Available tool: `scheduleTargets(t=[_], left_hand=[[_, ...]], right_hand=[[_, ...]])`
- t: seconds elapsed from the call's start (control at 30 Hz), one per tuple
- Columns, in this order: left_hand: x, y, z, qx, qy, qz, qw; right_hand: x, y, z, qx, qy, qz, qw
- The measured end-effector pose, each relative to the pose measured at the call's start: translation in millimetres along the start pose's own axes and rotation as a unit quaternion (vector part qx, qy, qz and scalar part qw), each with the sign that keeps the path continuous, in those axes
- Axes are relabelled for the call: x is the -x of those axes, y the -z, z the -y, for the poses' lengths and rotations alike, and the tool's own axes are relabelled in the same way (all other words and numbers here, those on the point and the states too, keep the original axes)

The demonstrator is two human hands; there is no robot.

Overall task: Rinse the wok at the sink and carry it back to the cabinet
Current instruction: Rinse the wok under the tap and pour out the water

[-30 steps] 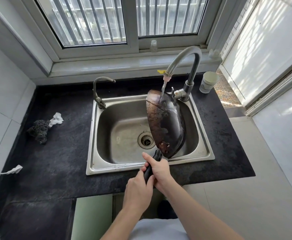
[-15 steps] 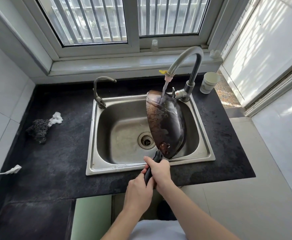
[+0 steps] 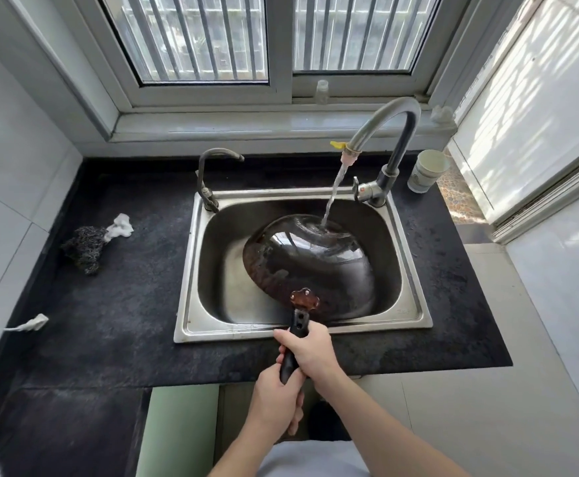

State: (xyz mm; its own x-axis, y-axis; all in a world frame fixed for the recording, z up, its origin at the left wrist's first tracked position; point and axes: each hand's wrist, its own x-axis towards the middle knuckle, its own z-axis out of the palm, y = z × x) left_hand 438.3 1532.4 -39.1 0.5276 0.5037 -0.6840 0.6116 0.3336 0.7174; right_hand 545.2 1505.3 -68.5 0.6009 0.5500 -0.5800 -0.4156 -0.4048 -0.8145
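Snugly, wok handle (image 3: 298,321) inside fingers (image 3: 293,420) of left hand (image 3: 276,397), right hand (image 3: 310,351).

Dark countertop (image 3: 116,304): steel sink (image 3: 415,315) inset; scouring pad (image 3: 85,247) touching white scrap (image 3: 121,225) (left side); cup (image 3: 427,170) far right.

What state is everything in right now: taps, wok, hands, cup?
Tall tap, running.
Small tap, not running.
Wok, underside up over the sink, under the stream.
Left hand, gripping the wok handle.
Right hand, gripping the handle nearer the wok.
Cup, upright on the counter.
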Motion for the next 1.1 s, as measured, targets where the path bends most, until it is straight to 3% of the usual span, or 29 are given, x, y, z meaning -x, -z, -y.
scheduleTargets(t=[0.13, 0.27, 0.33, 0.7, 0.9, 1.1], left_hand=[[7.2, 4.0, -1.1, 0.07, 0.02, 0.034, 0.997], [11.7, 4.0, -4.6, 0.121, 0.021, 0.043, 0.992], [11.9, 3.8, -7.5, 0.14, 0.023, 0.044, 0.989], [6.6, -16.7, -19.9, 0.241, 0.014, -0.002, 0.97], [4.8, -11.9, -16.6, 0.276, 0.022, 0.018, 0.961], [4.2, -8.8, -19.6, 0.281, 0.011, 0.031, 0.959]], right_hand=[[-1.3, 0.9, 4.0, -0.009, 0.001, 0.049, 0.999], [-5.4, -4.7, 13.4, -0.142, -0.041, 0.12, 0.982], [-7.3, -9.3, 16.8, -0.153, -0.044, 0.115, 0.98], [-19.0, -10.8, 30.6, -0.018, -0.003, 0.12, 0.993], [-18.7, -9.3, 33.6, 0.071, 0.035, 0.143, 0.987], [-20.4, -4.3, 27.3, -0.089, -0.035, 0.205, 0.974]])
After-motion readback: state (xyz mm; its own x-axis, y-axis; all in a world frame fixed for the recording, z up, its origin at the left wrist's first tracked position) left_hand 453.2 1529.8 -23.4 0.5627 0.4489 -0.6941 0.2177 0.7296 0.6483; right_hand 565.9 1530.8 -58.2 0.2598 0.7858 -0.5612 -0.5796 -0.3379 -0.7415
